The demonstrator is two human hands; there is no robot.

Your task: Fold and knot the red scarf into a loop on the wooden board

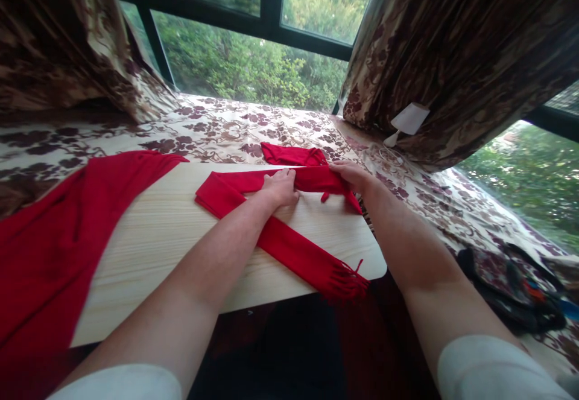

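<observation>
A long, narrow red fabric scarf lies bent in a V across a pale, wood-grained worktop with rounded corners, its fold at left and its tasselled end reaching the near right edge. The person's left hand rests over the scarf's far strip, though whether its fingers grip the fabric cannot be told. Farther right, the right hand holds the same strip between closed fingers. A smaller piece of red fabric lies just beyond the far edge, and a broad sheet of red cloth drapes over the left end. At far right, a small lamp with a white shade stands before a brown floral curtain.
</observation>
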